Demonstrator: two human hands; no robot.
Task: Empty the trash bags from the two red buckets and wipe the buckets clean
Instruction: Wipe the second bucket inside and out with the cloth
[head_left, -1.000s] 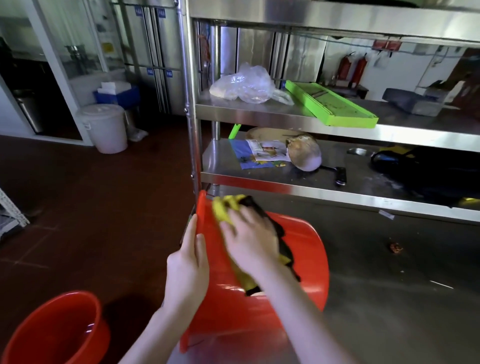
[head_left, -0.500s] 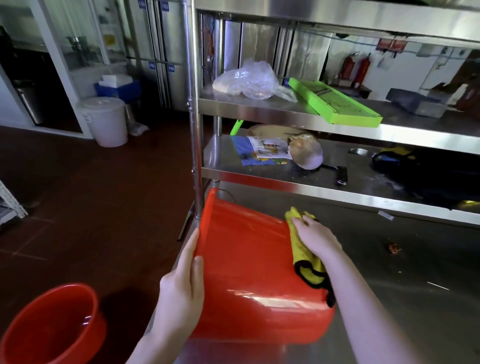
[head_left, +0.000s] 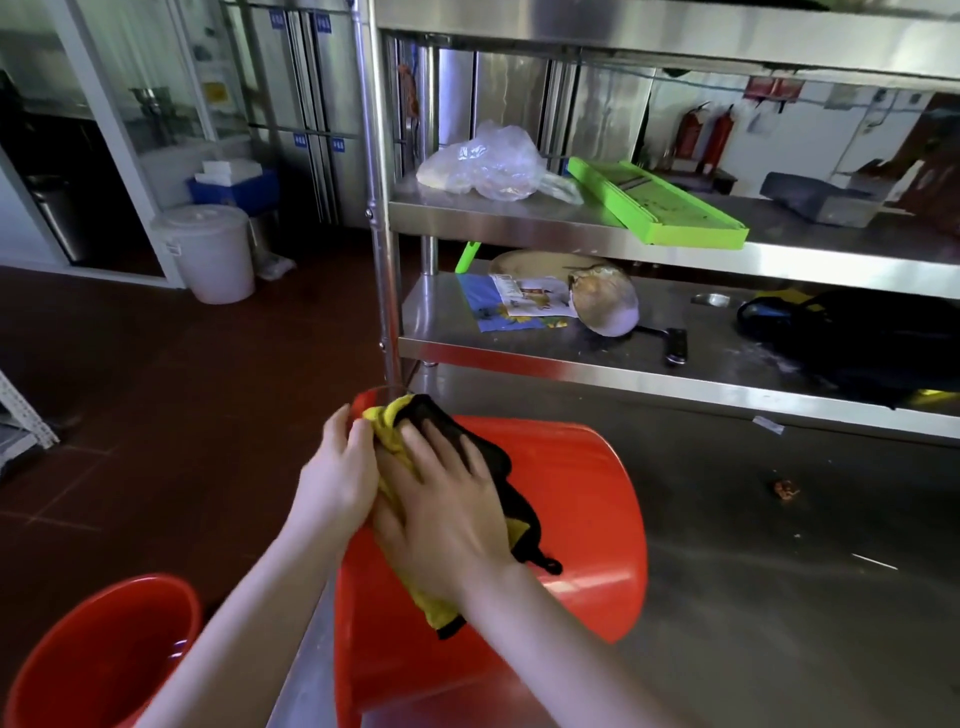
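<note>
A red bucket (head_left: 576, 525) lies on its side on the steel table (head_left: 769, 597), at the table's left edge. My right hand (head_left: 447, 509) lies flat, fingers spread, on a yellow and black cloth (head_left: 498, 467) and presses it against the bucket's outer wall. My left hand (head_left: 337, 473) holds the bucket's left side, fingers curled at the cloth's yellow end. A second red bucket (head_left: 104, 654) stands upright on the floor at the lower left, with a little water in it.
A steel shelf rack (head_left: 571, 234) rises behind the table, its post (head_left: 382, 260) just beyond the bucket. On it lie a clear plastic bag (head_left: 488, 163), a green tray (head_left: 660, 208), papers and dark items. A white lidded pail (head_left: 210, 252) stands on the red floor.
My right hand and the cloth slid from the bucket's right side back to its upper left, beside my left hand. My left hand moved up the bucket's left side.
</note>
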